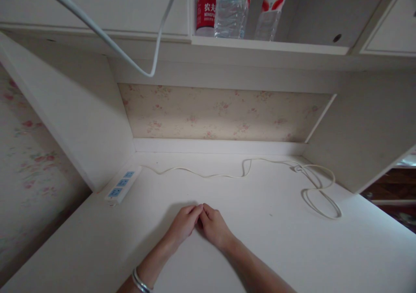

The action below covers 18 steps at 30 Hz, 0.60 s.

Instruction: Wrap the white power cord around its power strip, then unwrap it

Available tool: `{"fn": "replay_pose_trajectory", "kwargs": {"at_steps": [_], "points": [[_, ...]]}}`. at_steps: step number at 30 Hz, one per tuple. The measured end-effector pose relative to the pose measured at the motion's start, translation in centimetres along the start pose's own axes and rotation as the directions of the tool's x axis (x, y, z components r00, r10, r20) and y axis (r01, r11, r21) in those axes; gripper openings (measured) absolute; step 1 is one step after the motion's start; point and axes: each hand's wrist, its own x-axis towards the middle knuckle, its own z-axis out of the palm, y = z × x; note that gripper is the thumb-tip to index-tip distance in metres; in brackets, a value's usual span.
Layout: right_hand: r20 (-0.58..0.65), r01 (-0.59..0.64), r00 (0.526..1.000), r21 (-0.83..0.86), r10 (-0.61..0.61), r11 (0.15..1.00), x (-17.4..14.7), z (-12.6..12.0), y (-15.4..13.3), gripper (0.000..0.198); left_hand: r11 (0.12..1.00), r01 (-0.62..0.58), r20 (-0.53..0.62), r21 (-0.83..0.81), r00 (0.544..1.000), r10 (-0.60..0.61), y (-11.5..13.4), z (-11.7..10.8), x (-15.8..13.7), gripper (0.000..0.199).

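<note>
My left hand (pixel 183 223) and my right hand (pixel 212 226) rest together on the white desktop (pixel 260 249), near its middle. Both are closed, with the fingers curled under and the thumb sides touching. Nothing shows sticking out of either one; the insides of the palms are hidden. Around my left wrist sits a silver bangle (pixel 140 281). The closest item on my left hand's side is a white power strip (pixel 121 186) with blue socket faces, lying apart from it.
From the strip a thin cream cord (pixel 208 176) runs along the back to a loose coil with a plug (pixel 297 168) at the right. Overhead, a shelf (pixel 269 46) holds plastic bottles (pixel 229 11). A thick white cable (pixel 130 61) hangs at upper left. Side panels flank the desk.
</note>
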Motion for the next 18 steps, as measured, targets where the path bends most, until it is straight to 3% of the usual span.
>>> {"fn": "replay_pose_trajectory", "kwargs": {"at_steps": [18], "points": [[0.006,-0.003,1.000,0.000,0.003,1.000,0.05,0.05,0.03,0.030,1.000,-0.010,0.003,0.002,1.000,0.010,-0.06,0.02,0.03,0.041]]}}
